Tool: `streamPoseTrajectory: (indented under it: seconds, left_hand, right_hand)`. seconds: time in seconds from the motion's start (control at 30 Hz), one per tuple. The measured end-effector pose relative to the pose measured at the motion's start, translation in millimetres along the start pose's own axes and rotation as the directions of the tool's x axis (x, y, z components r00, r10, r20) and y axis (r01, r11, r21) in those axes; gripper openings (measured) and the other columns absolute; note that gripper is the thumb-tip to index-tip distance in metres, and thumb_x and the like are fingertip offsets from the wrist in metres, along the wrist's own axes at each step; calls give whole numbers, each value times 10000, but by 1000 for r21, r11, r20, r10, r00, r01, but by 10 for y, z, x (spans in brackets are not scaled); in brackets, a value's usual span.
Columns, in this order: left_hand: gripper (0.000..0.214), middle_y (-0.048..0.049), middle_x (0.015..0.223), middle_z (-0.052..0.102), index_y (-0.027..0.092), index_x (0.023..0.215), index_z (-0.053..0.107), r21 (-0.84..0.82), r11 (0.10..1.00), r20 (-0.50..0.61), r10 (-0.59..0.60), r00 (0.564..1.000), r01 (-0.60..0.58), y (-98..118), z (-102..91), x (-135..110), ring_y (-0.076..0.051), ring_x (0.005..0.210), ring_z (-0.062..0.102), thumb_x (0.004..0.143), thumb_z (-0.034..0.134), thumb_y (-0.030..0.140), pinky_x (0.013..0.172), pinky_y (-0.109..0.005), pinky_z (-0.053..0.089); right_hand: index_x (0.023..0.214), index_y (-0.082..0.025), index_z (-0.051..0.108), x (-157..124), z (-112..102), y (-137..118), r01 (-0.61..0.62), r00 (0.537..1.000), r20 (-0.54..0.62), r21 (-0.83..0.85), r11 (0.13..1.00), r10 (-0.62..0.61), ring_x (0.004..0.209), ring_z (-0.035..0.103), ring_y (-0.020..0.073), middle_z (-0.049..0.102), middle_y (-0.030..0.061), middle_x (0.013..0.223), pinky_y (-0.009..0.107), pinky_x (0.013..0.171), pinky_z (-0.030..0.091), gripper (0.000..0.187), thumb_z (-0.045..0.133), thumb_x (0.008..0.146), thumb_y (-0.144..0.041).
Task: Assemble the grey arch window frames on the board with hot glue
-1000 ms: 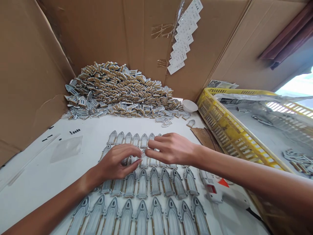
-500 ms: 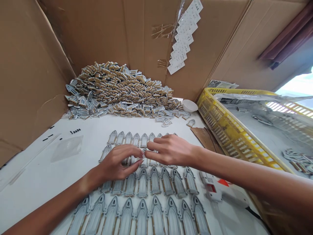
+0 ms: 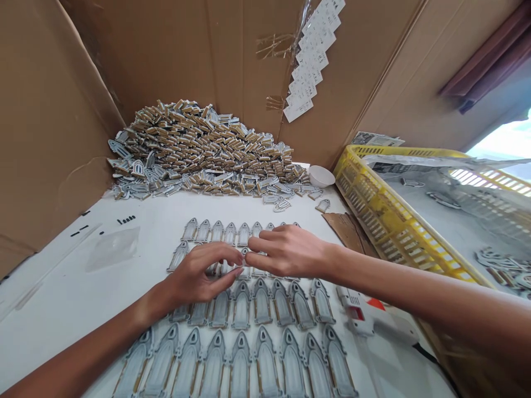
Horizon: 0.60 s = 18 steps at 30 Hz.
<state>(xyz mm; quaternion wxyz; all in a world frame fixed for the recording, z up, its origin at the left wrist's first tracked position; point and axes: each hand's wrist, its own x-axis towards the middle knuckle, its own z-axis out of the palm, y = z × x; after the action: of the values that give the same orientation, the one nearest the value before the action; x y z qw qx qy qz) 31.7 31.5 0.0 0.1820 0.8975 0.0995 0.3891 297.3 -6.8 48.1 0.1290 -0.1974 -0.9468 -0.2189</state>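
Over the second row of grey, arch-shaped pieces, my two hands meet at the fingertips. My left hand (image 3: 203, 273) has thumb and index finger pinched together; whatever is between them is too small to make out. From the other side, my right hand (image 3: 288, 251) reaches in with its fingers bent and its tips at the same spot, and what they grip is hidden. Below the hands, a row of arch-shaped pieces (image 3: 241, 307) lies with points facing away, and a nearer row of the same pieces (image 3: 240, 365) fills the front. Both hands cover parts of the second row.
A large heap of arch-shaped pieces (image 3: 203, 149) lies against the cardboard wall (image 3: 166, 50). Beside it sits a white bowl (image 3: 322, 176). At right are a yellow basket (image 3: 385, 215) and a white glue gun (image 3: 359, 312) with a cord. A clear plastic bag (image 3: 114, 249) lies left.
The hands keep nearly the same pose, fingertips together over the second row. The whole view has shifted very slightly.
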Motion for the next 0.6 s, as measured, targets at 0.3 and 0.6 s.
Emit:
streamPoseTrajectory:
  seconds: [0.3,0.6]
  left_hand:
    - [189,-45,927,796,187,1098,702,-15,1000,-9,-2,1000,2,-1,8,12,-167,843,764,946,757,89,815,-282,635]
    - [189,-42,935,793,181,1067,691,-44,999,-9,5,1000,-5,9,12,29,-159,859,766,937,758,61,819,-270,632]
  right_hand:
    - [1140,-187,544,1,-27,-3,-1,1000,10,-3,1000,1,686,480,135,566,-15,854,334,517,237,87,462,1133,-155]
    - [1122,-192,556,-8,-19,-3,-7,999,33,-2,1000,7,688,450,131,563,-10,856,333,524,218,110,455,1132,-150]
